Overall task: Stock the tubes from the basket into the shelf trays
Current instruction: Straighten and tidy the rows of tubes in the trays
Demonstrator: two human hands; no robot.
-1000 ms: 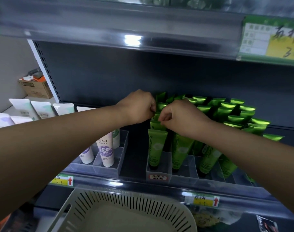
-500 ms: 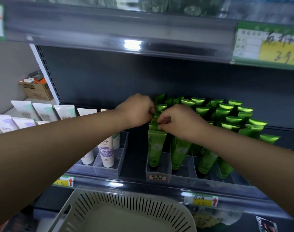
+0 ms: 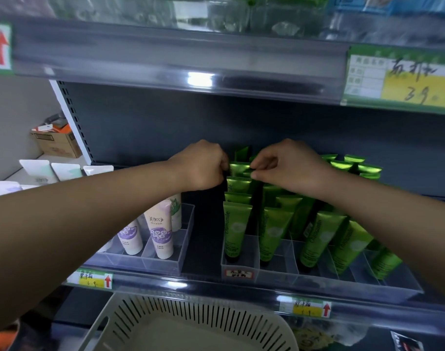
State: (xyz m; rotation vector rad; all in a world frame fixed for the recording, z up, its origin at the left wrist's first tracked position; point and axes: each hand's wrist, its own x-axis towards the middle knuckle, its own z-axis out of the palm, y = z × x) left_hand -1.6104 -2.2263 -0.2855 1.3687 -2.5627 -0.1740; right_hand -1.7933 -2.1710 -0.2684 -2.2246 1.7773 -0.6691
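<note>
We are near the end of the job, as far as we can judge. The basket (image 3: 181, 312) below the shelf edge shows only its bare slotted wall and pale floor; we see no tube in the part that is in view. The clear tray (image 3: 317, 279) on the shelf already holds several rows of green tubes (image 3: 235, 224) standing cap down, though some front pockets toward the right look unfilled.

Both hands are at the back of the leftmost row. The right hand (image 3: 289, 165) pinches the right end of one green tube (image 3: 239, 167) by its flat crimped top, thumb against forefinger. The left hand (image 3: 203, 165) is curled at the left end of the same crimp and seems to pinch it too, though its fingertips are hidden behind the knuckles. The tube stands upright in the row, just behind its neighbours, so we take this as seating or straightening it. What is left looks like letting go and perhaps evening out the rows.

The green tubes read "Chamomile" down their sides. In the other tray (image 3: 165, 264) to the left, a white tube (image 3: 160, 231) reads "美加净 maxam" over a purple panel too small to read. A price card (image 3: 403, 79) on the shelf above carries handwriting and "39". The shelf tags (image 3: 308, 309) are yellow with red arrows; their writing, and that on the small label (image 3: 238, 274) on the tray front, is not legible.
</note>
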